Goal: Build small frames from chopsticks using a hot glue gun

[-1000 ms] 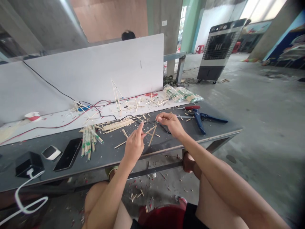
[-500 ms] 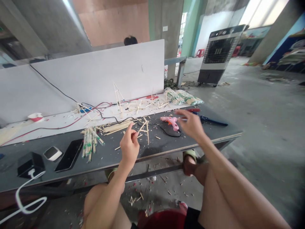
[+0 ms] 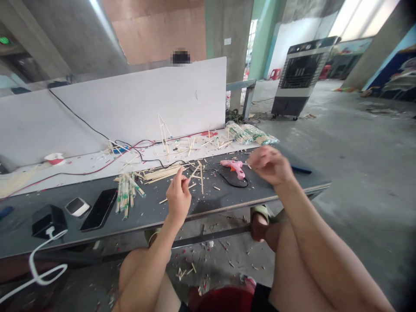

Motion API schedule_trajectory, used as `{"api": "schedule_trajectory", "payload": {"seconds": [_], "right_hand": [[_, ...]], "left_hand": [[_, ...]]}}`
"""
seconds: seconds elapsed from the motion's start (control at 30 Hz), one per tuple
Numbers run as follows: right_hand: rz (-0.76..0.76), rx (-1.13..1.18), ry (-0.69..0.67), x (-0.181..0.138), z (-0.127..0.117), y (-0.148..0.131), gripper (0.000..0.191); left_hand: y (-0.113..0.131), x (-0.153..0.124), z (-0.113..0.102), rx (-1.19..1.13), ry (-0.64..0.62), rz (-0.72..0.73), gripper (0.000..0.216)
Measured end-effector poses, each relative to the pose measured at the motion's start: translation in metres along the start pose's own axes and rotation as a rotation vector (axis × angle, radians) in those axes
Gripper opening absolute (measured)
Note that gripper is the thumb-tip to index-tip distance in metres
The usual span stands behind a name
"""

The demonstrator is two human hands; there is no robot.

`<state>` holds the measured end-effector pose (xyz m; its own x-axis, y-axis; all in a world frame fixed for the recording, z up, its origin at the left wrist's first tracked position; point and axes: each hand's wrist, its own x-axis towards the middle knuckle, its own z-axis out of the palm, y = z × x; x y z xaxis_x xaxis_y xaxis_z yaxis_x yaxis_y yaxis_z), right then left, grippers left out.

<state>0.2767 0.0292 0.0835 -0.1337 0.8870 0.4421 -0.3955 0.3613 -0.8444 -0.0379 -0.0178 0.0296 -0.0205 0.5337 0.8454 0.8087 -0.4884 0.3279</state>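
Over the near part of the table, my left hand (image 3: 179, 195) pinches a small frame of thin wooden sticks (image 3: 201, 178), its index finger pointing up. The frame's joined tip is raised and one stick slants down toward the tabletop. My right hand (image 3: 271, 165) is closed, fingers curled together, just right of a pink glue gun (image 3: 234, 167); what it holds, if anything, I cannot make out. The glue gun lies on its side with its black cord looping below. Behind the left hand lies a pile of loose sticks (image 3: 164, 174).
Wrapped stick bundles (image 3: 124, 195), a black phone (image 3: 99, 210), a white-rimmed device (image 3: 77, 206) and a black box with a white cable (image 3: 48, 221) lie left. A standing stick frame (image 3: 165, 136) and packaged sticks (image 3: 250, 133) are farther back. A white panel (image 3: 146, 99) rises behind.
My right hand has moved slightly right and its fingers have curled in, now covering the red and part of the blue-handled tool behind it. My left hand keeps the stick frame almost still.
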Motion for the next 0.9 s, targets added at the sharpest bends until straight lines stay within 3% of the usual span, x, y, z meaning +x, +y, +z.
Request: {"api": "schedule_trajectory", "payload": {"seconds": [0.1,0.17,0.23,0.3,0.37,0.43,0.5,0.6,0.77,0.9], "right_hand": [[-0.277,-0.001,0.426,0.003,-0.051,-0.017,0.025],[-0.256,-0.209,0.631,0.004,-0.073,-0.016,0.031],[-0.100,-0.569,0.733,0.002,-0.072,-0.005,0.028],[-0.062,-0.690,0.652,-0.001,-0.046,0.011,0.013],[-0.043,-0.866,0.384,-0.008,-0.005,0.028,0.031],[0.065,-0.825,0.049,-0.016,0.038,0.044,0.026],[0.159,-0.716,-0.121,-0.024,0.069,0.058,0.028],[0.255,-0.579,-0.213,-0.030,0.090,0.071,0.034],[0.346,-0.532,-0.209,-0.027,0.088,0.078,0.024],[0.408,-0.555,-0.193,-0.026,0.087,0.086,0.027]], "left_hand": [[-0.005,-0.001,0.002,0.012,-0.017,-0.006,0.038],[-0.005,0.000,0.002,0.015,-0.020,-0.014,0.037],[-0.003,0.001,0.001,0.012,-0.021,-0.013,0.036],[0.000,0.002,0.001,-0.001,-0.021,-0.013,0.036],[0.005,0.002,0.000,-0.019,-0.025,-0.031,0.036],[0.009,0.002,0.001,-0.040,-0.033,-0.064,0.037],[0.012,0.001,0.002,-0.056,-0.041,-0.100,0.038],[0.013,-0.002,0.003,-0.059,-0.056,-0.144,0.038],[0.008,-0.008,0.003,-0.086,-0.125,-0.208,0.034],[0.004,-0.016,0.009,-0.116,-0.203,-0.329,0.027]]}}
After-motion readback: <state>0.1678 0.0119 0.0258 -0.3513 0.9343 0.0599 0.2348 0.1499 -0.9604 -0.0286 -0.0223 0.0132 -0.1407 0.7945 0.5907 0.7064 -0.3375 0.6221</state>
